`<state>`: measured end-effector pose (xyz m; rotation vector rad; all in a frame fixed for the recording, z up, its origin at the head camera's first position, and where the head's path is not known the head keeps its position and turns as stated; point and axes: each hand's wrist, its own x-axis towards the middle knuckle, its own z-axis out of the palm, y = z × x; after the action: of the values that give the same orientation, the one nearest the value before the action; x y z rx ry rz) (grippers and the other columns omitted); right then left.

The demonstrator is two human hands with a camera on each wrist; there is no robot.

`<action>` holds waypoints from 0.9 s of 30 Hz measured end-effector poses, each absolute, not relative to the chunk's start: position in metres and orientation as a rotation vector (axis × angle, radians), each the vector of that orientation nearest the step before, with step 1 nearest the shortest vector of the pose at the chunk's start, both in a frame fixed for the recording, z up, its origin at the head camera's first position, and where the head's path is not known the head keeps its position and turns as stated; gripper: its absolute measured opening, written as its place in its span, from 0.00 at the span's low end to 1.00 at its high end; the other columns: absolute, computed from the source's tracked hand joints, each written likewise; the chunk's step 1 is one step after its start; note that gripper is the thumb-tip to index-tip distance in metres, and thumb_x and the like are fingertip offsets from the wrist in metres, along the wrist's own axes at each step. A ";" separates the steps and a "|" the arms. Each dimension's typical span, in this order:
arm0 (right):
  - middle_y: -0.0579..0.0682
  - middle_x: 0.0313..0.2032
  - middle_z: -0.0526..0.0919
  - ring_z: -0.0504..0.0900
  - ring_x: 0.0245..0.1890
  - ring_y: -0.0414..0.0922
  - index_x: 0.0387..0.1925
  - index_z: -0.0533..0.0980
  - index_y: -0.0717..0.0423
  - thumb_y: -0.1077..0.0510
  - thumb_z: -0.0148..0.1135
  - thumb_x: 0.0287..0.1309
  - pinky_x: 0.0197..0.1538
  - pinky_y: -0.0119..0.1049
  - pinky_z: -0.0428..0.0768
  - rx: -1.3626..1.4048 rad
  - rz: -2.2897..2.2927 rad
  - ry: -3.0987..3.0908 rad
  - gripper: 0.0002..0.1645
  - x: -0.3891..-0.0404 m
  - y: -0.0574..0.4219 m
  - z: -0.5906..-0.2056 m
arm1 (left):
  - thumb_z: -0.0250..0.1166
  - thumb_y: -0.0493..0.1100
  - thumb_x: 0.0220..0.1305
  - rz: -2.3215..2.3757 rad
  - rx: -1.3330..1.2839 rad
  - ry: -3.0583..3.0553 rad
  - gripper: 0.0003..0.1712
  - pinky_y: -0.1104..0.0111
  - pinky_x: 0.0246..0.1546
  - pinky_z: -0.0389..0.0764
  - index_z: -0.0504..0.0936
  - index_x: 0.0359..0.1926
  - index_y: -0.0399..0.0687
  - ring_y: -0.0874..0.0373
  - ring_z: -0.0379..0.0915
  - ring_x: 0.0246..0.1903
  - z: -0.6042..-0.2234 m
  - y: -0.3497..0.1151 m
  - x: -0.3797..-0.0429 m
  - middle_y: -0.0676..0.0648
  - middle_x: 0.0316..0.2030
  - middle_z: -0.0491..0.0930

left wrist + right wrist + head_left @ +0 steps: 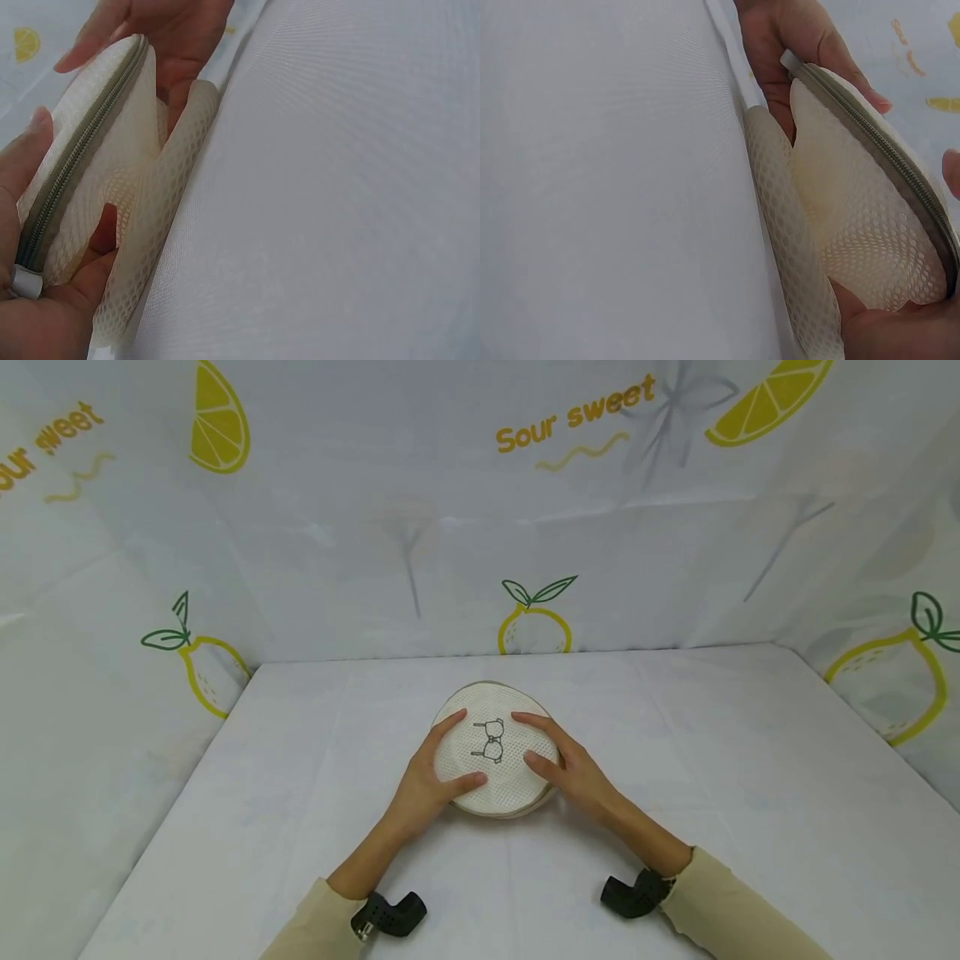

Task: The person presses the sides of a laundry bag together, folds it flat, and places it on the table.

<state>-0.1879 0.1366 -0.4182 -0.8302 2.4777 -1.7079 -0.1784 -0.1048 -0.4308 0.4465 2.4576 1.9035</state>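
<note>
A round cream mesh laundry bag with a bra drawing on its top sits mid-table, lid tilted up towards me. My left hand grips its left side, thumb and a finger on the lid, other fingers tucked under the rim. On the opposite side my right hand holds it the same way. An olive zipper, which looks closed, runs round the rim in the left wrist view. Below it the mesh side wall is folded and squashed against the table. A pale zipper tab lies by the left hand.
A white cloth covers the table. Behind it hangs a white curtain printed with lemons, which also runs along both sides. Each wrist wears a black camera mount, one on the left and one on the right.
</note>
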 end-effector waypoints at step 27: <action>0.49 0.71 0.54 0.59 0.68 0.52 0.71 0.53 0.36 0.44 0.60 0.63 0.64 0.54 0.60 -0.557 -1.630 2.583 0.40 -0.187 0.133 -0.419 | 0.75 0.56 0.49 1.748 0.375 2.624 0.50 0.46 0.62 0.57 0.57 0.69 0.80 0.50 0.57 0.64 -0.436 -0.096 -0.177 0.50 0.64 0.62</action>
<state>-0.1871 0.1326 -0.4192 -0.5574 2.5829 -1.6302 -0.1772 -0.0962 -0.4360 0.3750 2.6242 1.7482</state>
